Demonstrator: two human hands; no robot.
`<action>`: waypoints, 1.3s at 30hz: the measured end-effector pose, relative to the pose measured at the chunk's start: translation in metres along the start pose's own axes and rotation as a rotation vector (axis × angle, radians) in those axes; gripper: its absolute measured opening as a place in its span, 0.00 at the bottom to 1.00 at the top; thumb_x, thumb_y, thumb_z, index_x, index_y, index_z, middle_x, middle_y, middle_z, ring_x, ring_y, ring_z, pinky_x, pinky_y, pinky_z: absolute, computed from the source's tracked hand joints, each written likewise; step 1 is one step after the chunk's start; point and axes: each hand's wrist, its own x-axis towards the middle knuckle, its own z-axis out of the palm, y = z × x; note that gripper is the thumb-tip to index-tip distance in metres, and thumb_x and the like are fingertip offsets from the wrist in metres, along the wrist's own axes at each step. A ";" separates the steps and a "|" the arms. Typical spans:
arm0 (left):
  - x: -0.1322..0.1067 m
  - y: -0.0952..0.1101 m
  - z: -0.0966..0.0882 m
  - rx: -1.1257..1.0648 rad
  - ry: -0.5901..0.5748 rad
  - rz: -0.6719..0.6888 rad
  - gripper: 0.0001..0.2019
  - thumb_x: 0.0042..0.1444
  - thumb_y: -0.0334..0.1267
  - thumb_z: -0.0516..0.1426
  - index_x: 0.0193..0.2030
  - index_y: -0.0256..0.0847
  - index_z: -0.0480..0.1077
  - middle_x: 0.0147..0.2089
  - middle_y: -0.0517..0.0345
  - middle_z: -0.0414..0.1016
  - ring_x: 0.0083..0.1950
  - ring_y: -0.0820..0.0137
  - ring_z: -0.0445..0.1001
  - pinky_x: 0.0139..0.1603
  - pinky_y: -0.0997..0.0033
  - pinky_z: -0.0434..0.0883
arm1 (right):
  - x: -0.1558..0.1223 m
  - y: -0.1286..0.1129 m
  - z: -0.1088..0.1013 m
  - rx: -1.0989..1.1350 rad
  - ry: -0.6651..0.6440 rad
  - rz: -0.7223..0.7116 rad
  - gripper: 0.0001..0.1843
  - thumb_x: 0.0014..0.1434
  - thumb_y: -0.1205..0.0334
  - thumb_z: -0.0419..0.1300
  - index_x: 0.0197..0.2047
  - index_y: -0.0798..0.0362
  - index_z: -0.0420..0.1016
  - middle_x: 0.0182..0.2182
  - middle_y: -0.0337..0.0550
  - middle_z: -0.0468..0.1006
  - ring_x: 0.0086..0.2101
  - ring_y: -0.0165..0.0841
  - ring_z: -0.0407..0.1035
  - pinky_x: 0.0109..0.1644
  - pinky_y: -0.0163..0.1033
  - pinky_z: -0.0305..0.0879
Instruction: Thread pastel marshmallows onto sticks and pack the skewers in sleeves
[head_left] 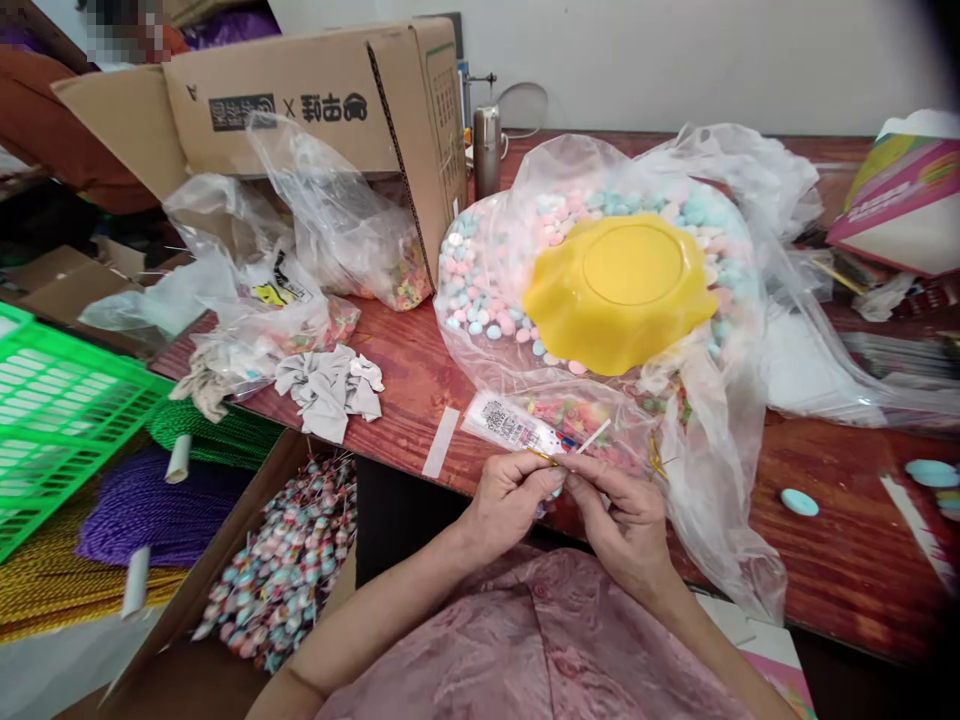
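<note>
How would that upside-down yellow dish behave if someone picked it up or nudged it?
The yellow dish is probably light for its size, since it looks like moulded plastic. Its smooth, shiny surface may feel slightly slippery. Nudged, it would likely slide or rock rather than roll, as it lies base-up over small, loose-looking pastel pieces.

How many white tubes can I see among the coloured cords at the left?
2: one white tube at the green cords, another white tube at the purple cords. More may be hidden beneath the green basket.
</note>
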 end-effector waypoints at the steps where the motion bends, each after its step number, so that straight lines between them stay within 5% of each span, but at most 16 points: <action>1: 0.000 -0.001 0.000 -0.002 0.008 -0.005 0.17 0.54 0.49 0.61 0.28 0.35 0.75 0.25 0.61 0.65 0.29 0.76 0.60 0.32 0.74 0.61 | -0.002 0.001 0.001 -0.006 0.002 0.011 0.17 0.63 0.69 0.59 0.52 0.46 0.79 0.33 0.39 0.84 0.33 0.32 0.79 0.39 0.37 0.77; 5: 0.001 -0.002 0.002 0.027 0.036 0.021 0.17 0.55 0.50 0.62 0.27 0.36 0.76 0.25 0.60 0.67 0.29 0.75 0.61 0.33 0.73 0.62 | -0.013 0.003 0.003 -0.010 0.121 0.066 0.24 0.61 0.67 0.62 0.61 0.48 0.69 0.28 0.38 0.81 0.29 0.32 0.76 0.39 0.40 0.76; 8: 0.002 -0.001 0.003 0.095 0.032 0.112 0.15 0.58 0.47 0.60 0.30 0.37 0.78 0.29 0.57 0.73 0.31 0.73 0.67 0.37 0.72 0.67 | -0.020 0.003 0.005 0.164 0.219 0.225 0.19 0.59 0.63 0.65 0.53 0.48 0.69 0.28 0.37 0.80 0.25 0.31 0.73 0.29 0.35 0.71; 11: 0.002 0.000 0.004 0.222 -0.009 0.247 0.14 0.62 0.43 0.57 0.33 0.38 0.79 0.33 0.54 0.77 0.35 0.70 0.73 0.42 0.70 0.69 | -0.020 0.003 0.003 0.364 0.102 0.455 0.09 0.57 0.57 0.68 0.38 0.52 0.75 0.23 0.36 0.76 0.21 0.27 0.67 0.24 0.31 0.65; 16: 0.002 0.003 0.003 0.416 -0.087 0.385 0.14 0.66 0.39 0.53 0.37 0.38 0.79 0.34 0.51 0.78 0.36 0.69 0.73 0.42 0.70 0.69 | -0.006 0.011 -0.011 0.599 -0.084 0.675 0.15 0.51 0.50 0.71 0.29 0.53 0.78 0.19 0.37 0.72 0.20 0.26 0.62 0.23 0.32 0.61; 22: 0.000 0.006 0.002 0.601 -0.182 0.423 0.16 0.68 0.39 0.50 0.37 0.39 0.78 0.35 0.50 0.77 0.37 0.67 0.72 0.43 0.69 0.67 | 0.006 0.016 -0.021 0.694 -0.300 0.708 0.20 0.47 0.47 0.72 0.23 0.54 0.73 0.16 0.34 0.65 0.18 0.25 0.56 0.21 0.32 0.54; 25: -0.002 0.012 0.004 0.732 -0.208 0.434 0.16 0.66 0.37 0.50 0.33 0.39 0.75 0.32 0.51 0.73 0.35 0.67 0.69 0.41 0.69 0.64 | 0.006 0.014 -0.024 0.475 -0.351 0.483 0.17 0.57 0.50 0.65 0.25 0.53 0.72 0.18 0.36 0.67 0.19 0.27 0.59 0.23 0.34 0.57; 28: -0.003 0.023 0.003 0.763 -0.222 0.386 0.16 0.64 0.36 0.51 0.26 0.40 0.70 0.27 0.55 0.68 0.31 0.70 0.64 0.38 0.70 0.62 | 0.007 0.011 -0.032 0.046 -0.273 -0.038 0.10 0.63 0.65 0.56 0.29 0.52 0.72 0.24 0.40 0.74 0.26 0.31 0.68 0.31 0.36 0.65; 32: 0.003 0.036 -0.004 0.491 -0.462 0.003 0.15 0.57 0.41 0.56 0.21 0.40 0.66 0.22 0.62 0.62 0.26 0.74 0.59 0.30 0.73 0.59 | 0.012 0.005 -0.047 -0.231 -0.286 -0.678 0.13 0.59 0.76 0.50 0.40 0.53 0.72 0.29 0.45 0.78 0.30 0.34 0.71 0.35 0.40 0.68; 36: 0.010 0.036 -0.012 0.184 -0.718 -0.474 0.12 0.44 0.47 0.65 0.24 0.40 0.73 0.23 0.61 0.69 0.21 0.75 0.64 0.23 0.74 0.64 | 0.015 -0.001 -0.056 -0.307 -0.448 -0.950 0.13 0.63 0.73 0.48 0.41 0.57 0.74 0.29 0.48 0.79 0.30 0.35 0.71 0.36 0.44 0.69; 39: 0.012 0.035 -0.013 0.132 -0.806 -0.609 0.16 0.40 0.51 0.70 0.24 0.40 0.77 0.23 0.58 0.73 0.20 0.73 0.68 0.20 0.73 0.67 | 0.016 -0.005 -0.057 -0.247 -0.513 -1.035 0.16 0.67 0.72 0.46 0.42 0.59 0.75 0.31 0.49 0.80 0.30 0.35 0.72 0.36 0.44 0.69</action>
